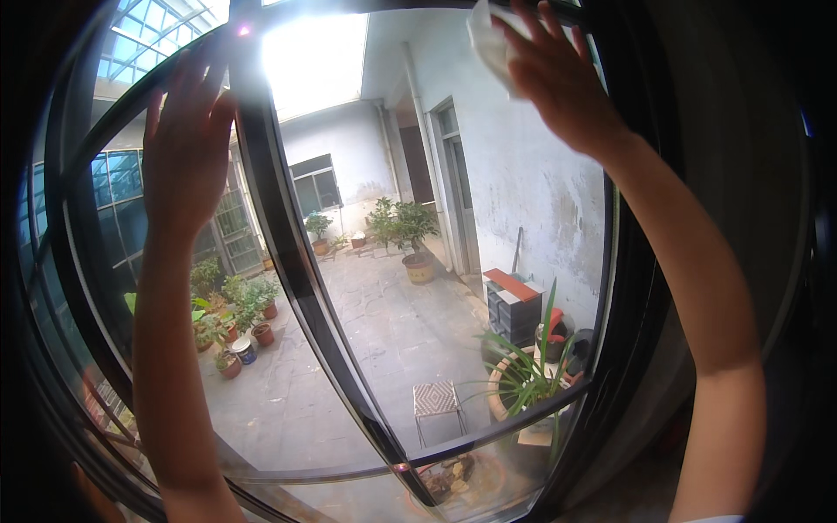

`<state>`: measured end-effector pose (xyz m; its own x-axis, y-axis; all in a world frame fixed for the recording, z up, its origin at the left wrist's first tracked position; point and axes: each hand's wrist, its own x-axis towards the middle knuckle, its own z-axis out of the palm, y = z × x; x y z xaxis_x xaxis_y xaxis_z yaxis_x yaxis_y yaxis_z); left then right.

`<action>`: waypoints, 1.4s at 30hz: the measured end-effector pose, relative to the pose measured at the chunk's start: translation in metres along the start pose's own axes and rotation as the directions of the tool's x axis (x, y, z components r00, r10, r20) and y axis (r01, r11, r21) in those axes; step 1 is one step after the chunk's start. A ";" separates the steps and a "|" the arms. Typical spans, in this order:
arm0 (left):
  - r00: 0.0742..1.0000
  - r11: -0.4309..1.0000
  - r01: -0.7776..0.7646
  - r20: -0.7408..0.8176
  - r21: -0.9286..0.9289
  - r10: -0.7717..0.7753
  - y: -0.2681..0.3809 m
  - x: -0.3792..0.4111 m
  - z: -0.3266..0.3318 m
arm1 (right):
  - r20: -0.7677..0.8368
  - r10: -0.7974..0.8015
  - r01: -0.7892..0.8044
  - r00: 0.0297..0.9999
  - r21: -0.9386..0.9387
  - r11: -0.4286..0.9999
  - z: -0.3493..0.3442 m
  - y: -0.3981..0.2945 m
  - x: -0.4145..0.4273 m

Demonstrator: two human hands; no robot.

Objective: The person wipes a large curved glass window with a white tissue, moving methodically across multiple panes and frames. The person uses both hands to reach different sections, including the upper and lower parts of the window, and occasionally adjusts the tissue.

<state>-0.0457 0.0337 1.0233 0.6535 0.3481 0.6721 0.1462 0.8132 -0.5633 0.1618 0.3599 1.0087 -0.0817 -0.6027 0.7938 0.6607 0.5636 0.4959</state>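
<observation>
Both arms are raised in front of a dark-framed glass window. My left hand [189, 150] is up beside the dark vertical window bar [294, 281], fingers spread and nothing seen in it. It looks laid against the left pane or frame, though actual contact is hard to tell. High on the right pane, my right hand [556, 85] holds a white cloth or tissue [490, 52] flat under its palm and thumb. The fingertips reach the picture's top edge, close to the upper right corner of the frame. Part of the cloth is hidden behind the hand.
A dark lower crossbar [497, 425] spans the window. Through the glass lies a paved courtyard [366, 327] with a woven-top stool [435, 400], a potted tree [412, 229], a spiky-leaved plant [533, 376], a grey box [513, 310] and several pots at left. Bright light glares at the top.
</observation>
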 end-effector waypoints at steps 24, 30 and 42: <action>0.986 0.973 -0.078 0.128 -0.216 0.108 0.009 0.006 -0.029 | -0.254 -0.001 0.086 0.967 0.326 0.941 -0.008 -0.109 0.108; 0.955 0.979 0.037 0.280 0.202 -0.094 -0.094 -0.005 0.013 | -0.375 0.145 -0.014 0.916 0.331 0.943 -0.009 -0.117 0.103; 1.000 0.995 -0.015 -0.010 0.098 0.016 -0.065 0.001 0.027 | -0.324 0.289 -0.167 0.901 0.355 0.920 -0.001 -0.128 0.101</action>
<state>-0.0740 -0.0061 1.0737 0.6633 0.3567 0.6578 0.0628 0.8494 -0.5239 0.0703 0.2264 1.0248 0.3590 -0.5634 0.7441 0.3570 0.8195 0.4483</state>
